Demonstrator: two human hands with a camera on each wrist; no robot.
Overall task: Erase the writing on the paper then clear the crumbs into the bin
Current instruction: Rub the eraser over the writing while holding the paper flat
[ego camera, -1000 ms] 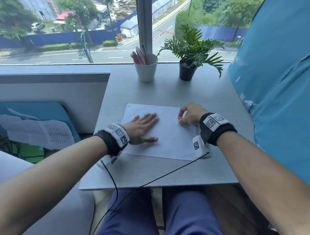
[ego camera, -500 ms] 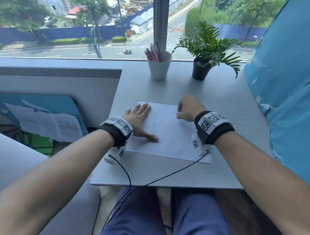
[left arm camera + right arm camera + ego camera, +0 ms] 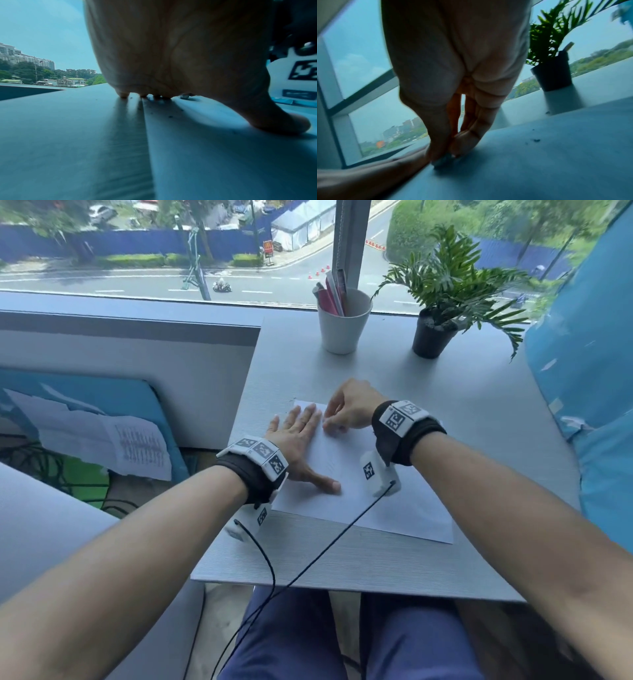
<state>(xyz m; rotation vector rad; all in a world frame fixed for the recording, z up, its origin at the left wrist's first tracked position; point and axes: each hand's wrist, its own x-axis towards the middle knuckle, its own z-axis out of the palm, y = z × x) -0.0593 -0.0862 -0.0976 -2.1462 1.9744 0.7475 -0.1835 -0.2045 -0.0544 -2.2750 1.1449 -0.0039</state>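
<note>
Pressing flat, left hand (image 3: 294, 436) pins paper (image 3: 394, 508); right hand (image 3: 349, 409) pinches eraser (image 3: 442, 160).

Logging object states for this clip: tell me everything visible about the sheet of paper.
The paper is a white sheet lying flat and slightly askew on the grey table. The left hand presses flat on its left part; the right hand pinches a small eraser against its far edge. Dark crumbs speckle it.
</note>
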